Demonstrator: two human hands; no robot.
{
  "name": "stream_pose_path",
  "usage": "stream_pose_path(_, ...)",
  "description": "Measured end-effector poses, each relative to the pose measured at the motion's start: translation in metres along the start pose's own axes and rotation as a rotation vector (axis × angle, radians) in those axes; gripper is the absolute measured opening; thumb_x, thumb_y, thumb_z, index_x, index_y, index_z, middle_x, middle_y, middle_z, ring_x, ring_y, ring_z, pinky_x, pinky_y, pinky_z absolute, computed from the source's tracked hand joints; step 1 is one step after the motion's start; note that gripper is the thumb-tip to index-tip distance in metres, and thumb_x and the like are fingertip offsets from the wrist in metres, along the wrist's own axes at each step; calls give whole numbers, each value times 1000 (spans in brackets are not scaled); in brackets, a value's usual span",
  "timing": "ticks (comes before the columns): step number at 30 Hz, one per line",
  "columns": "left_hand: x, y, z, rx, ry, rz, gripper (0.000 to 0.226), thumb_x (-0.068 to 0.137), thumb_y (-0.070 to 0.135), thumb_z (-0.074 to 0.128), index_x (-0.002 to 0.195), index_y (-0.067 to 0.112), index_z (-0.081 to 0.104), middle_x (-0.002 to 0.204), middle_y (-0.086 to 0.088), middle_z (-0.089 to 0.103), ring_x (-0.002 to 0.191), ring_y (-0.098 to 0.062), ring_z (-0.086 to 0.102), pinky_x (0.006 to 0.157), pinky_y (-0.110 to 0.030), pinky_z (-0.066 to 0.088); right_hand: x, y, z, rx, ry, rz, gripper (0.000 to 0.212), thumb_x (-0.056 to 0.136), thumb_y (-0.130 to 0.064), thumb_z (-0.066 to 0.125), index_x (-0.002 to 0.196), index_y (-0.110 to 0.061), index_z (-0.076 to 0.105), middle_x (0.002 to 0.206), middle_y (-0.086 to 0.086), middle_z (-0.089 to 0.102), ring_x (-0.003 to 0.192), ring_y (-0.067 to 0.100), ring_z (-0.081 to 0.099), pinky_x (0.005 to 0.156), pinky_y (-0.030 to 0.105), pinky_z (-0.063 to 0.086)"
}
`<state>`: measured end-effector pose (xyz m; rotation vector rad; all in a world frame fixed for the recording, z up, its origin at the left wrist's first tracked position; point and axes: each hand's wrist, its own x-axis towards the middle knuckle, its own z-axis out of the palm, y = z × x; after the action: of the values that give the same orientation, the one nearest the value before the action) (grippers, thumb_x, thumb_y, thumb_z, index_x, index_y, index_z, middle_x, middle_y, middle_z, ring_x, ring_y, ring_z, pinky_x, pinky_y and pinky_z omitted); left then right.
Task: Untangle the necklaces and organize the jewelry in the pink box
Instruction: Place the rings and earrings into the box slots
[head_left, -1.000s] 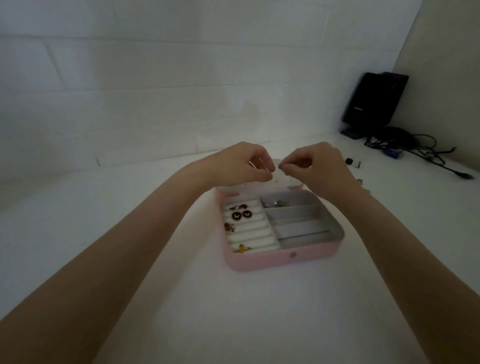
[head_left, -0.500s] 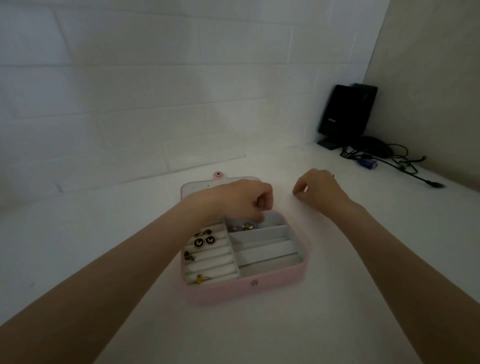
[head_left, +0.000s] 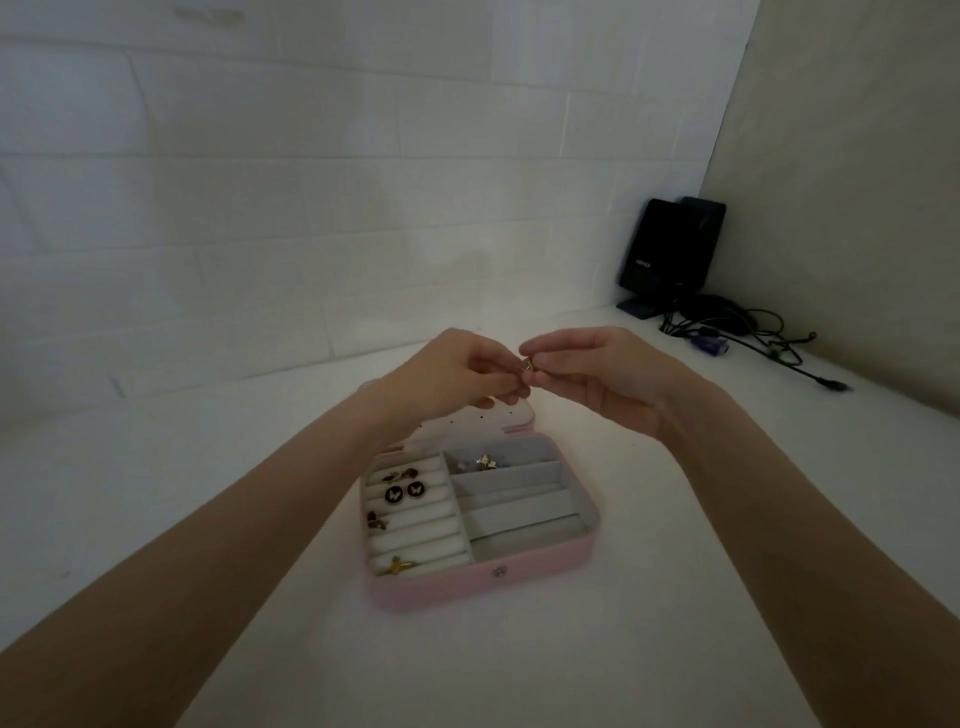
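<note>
The pink jewelry box (head_left: 540, 569) lies open on the white table, its lid (head_left: 509, 418) laid back behind it. The left ring rolls hold two black round butterfly earrings (head_left: 404, 491), red pieces (head_left: 400, 475) and a gold butterfly ring (head_left: 397, 566). A few gold pieces (head_left: 485, 462) lie in the top right compartment. Above the lid, my left hand (head_left: 457, 371) and my right hand (head_left: 597, 371) meet at the fingertips and both pinch one small gold jewelry piece (head_left: 528, 366). Whether a chain hangs from it is too fine to tell.
A black speaker (head_left: 670, 254) stands in the far right corner with a tangle of dark cables (head_left: 753, 332) and a blue plug (head_left: 709, 345) spread toward the right wall. A white brick wall runs behind the table.
My left hand rose from the box's top compartment and my right hand came in from the table to its right. Both now meet above the lid on a small gold piece.
</note>
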<state>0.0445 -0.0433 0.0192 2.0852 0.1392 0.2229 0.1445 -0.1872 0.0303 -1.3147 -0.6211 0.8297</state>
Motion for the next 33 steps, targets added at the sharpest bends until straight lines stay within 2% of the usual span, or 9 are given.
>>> stream_pose_path(4,-14,-3,-5,-94,130,-6,3,84,18,67,82,18,69,70,10,69,63,6,60,60,-10,46,-1,-1,16,-10,-8,-20,16,85,13,52,87,2,64,69,9,69,66,15,70,64,16,54)
stream_pose_path(7,-21,-6,-10,-101,196,18,1,82,18,69,82,18,69,67,11,68,62,5,59,59,-9,45,0,2,25,-8,0,-30,14,84,12,54,84,1,64,68,8,70,67,15,70,62,15,53)
stream_pose_path(15,-38,-17,-22,-247,171,-15,11,89,14,59,86,18,68,73,9,67,68,2,60,64,-11,47,1,9,39,32,-55,-17,13,86,10,53,90,2,63,73,12,70,68,15,70,59,14,52)
stream_pose_path(19,-46,-23,-27,-365,116,-75,12,90,17,58,84,18,68,76,9,68,71,1,59,67,-14,47,0,9,45,-183,-63,-79,14,89,7,51,91,0,64,80,11,68,69,18,70,56,17,52)
stream_pose_path(24,-50,-27,-33,-511,194,-175,13,89,17,59,81,16,68,72,8,67,66,-2,57,64,-18,46,1,10,57,-484,-53,-253,14,84,7,60,93,-1,66,91,11,68,78,17,69,67,20,54)
stream_pose_path(29,-52,-26,-35,-545,191,-152,15,89,17,58,79,16,69,71,8,68,62,0,56,60,-15,46,7,15,69,-548,9,-328,19,78,2,70,96,-2,66,83,12,70,66,11,66,65,20,55)
stream_pose_path(33,-51,-26,-34,-446,204,-143,16,89,20,58,78,19,69,71,10,67,64,0,58,61,-15,46,9,18,68,-578,32,-358,11,79,1,69,89,-2,68,71,10,68,58,10,63,59,18,52)
